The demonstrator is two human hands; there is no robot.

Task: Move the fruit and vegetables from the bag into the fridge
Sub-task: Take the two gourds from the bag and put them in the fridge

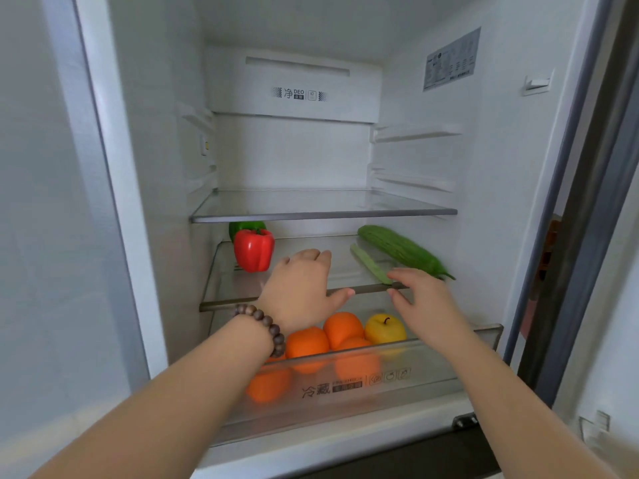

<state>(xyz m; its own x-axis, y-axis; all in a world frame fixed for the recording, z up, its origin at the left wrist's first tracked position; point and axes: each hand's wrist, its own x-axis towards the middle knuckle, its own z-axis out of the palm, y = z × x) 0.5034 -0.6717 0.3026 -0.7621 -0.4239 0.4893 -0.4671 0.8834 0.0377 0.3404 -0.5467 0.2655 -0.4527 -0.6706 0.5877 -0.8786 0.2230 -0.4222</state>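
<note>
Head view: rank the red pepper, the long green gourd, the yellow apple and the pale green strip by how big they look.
1. Long green gourd, clearly the largest.
2. Red pepper.
3. Yellow apple, though it sits nearer the camera, so the gap to the pepper is unsure.
4. Pale green strip: long but thin, smallest in area.

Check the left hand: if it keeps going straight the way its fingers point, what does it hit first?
Probably nothing soon. The left hand points into the fridge over bare glass shelf, between the red pepper and cucumber; next is likely the back wall. Depth unclear.

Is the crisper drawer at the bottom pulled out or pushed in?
Pulled out: the crisper drawer front sits forward of the shelf edge, its top open, exposing oranges and a yellow apple.
</note>
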